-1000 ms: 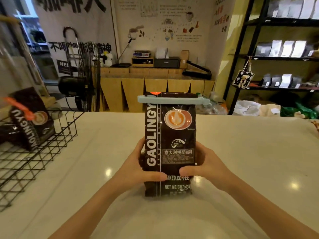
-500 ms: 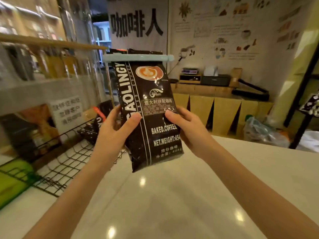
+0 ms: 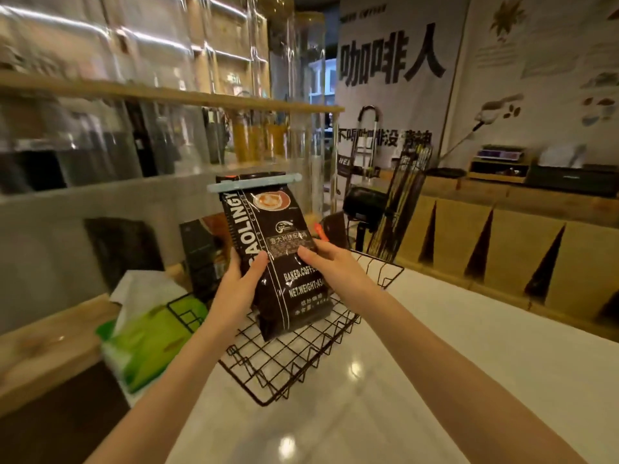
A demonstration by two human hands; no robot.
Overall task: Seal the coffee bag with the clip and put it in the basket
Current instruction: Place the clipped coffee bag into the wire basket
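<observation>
A dark coffee bag [image 3: 284, 262] with white lettering is held upright over the black wire basket [image 3: 294, 363]. A pale blue clip [image 3: 254, 183] is clamped across its folded top. My left hand [image 3: 239, 289] grips the bag's left side and my right hand [image 3: 330, 266] grips its right side. The bag's lower end hangs inside the basket's outline, a little above the wire floor. Behind my right hand, another dark bag with an orange clip [image 3: 330, 229] leans at the basket's far end.
The basket stands on a glossy white counter [image 3: 435, 363]. A green tissue pack [image 3: 147, 339] lies left of it on a wooden ledge. Glass shelves with bottles rise behind. A black fan [image 3: 398, 202] stands beyond the basket.
Both hands have carried the clipped bag off the counter and leftward, from in front of me to above the basket. The view has swung left with it.
</observation>
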